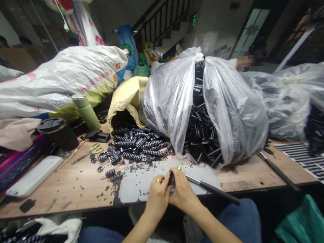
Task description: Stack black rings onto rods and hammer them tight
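My left hand [157,193], with a ring on one finger, and my right hand [184,192] meet over the front of a grey mat [132,176]. Both are closed around a small black piece [171,177], mostly hidden by the fingers. Just right of my right hand lies a metal rod with a long black handle [216,192], its end past the table edge. Tiny black bits are scattered on the mat. Behind my hands is a heap of black-and-white patterned cylinders [135,144]; a few with thin metal pins lie nearer the mat.
A clear plastic bag [165,95] of black tubes [202,133] stands behind the mat. Leftward are green-handled scissors [95,149], a green bottle [85,112], a dark cup [58,133] and a white case [34,176]. Striped sheets [307,158] and another black-handled tool [279,172] lie right.
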Motion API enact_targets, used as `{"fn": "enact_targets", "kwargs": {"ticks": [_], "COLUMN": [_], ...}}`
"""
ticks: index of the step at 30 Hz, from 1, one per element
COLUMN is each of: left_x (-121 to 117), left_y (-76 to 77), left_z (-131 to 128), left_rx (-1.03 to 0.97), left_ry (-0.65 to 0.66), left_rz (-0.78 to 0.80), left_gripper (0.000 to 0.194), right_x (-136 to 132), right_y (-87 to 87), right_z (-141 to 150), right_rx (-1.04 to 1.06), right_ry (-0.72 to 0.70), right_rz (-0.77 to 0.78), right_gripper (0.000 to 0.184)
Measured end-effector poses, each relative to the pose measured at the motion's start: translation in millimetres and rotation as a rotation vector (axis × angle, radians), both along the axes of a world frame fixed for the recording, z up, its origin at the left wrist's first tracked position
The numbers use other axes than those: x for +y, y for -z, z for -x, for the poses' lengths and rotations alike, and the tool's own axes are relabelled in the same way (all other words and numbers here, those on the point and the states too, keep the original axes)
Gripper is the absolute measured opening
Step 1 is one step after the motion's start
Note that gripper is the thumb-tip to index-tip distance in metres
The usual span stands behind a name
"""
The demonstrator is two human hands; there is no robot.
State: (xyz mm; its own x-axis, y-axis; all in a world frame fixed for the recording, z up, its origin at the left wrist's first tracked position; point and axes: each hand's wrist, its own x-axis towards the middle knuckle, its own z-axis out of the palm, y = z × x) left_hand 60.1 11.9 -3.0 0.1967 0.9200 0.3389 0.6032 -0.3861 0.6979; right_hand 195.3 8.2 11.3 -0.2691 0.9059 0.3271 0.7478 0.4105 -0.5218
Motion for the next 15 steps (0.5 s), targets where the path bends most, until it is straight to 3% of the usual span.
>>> {"fn": "enact_targets", "kwargs": {"ticks": [3,5,7,9,12,15], "left_x": [1,5,9,13,16,17], "left_y": [11.6,11.6,8.3,4.8,2.4,1.6], "left_z": [8,16,23,28,31,31], "left_rx": [0.261,0.383,0.474,0.535,0.586,0.622], "left_ry": [0.096,0.167,0.245,0.298,0.335,0.328], "left_rz": [-0.147,-0.198,-0.221,-0.241,-0.259,-0.267], "left_gripper": [0.047,0.051,0.052,0.049,0.044,0.042], "right_x": [-7,-11,-14,-15,-16,-21], "right_y": [0.6,-0.1,1.1,3.8,2.4,-15.3], "right_z": [-36,-64,-85,-96,-95,-87], "right_rx": [-0.221,-0.396,-0.531,-0.589,-0.486,-0.24], "right_ry": [0.206,0.353,0.366,0.315,0.33,0.317], "right_rz": [-0.032,-0.03,-0.008,0.023,0.155,0.318], "right_gripper": [0.061,0.036,0.02,0.021,0.025,0.033]}}
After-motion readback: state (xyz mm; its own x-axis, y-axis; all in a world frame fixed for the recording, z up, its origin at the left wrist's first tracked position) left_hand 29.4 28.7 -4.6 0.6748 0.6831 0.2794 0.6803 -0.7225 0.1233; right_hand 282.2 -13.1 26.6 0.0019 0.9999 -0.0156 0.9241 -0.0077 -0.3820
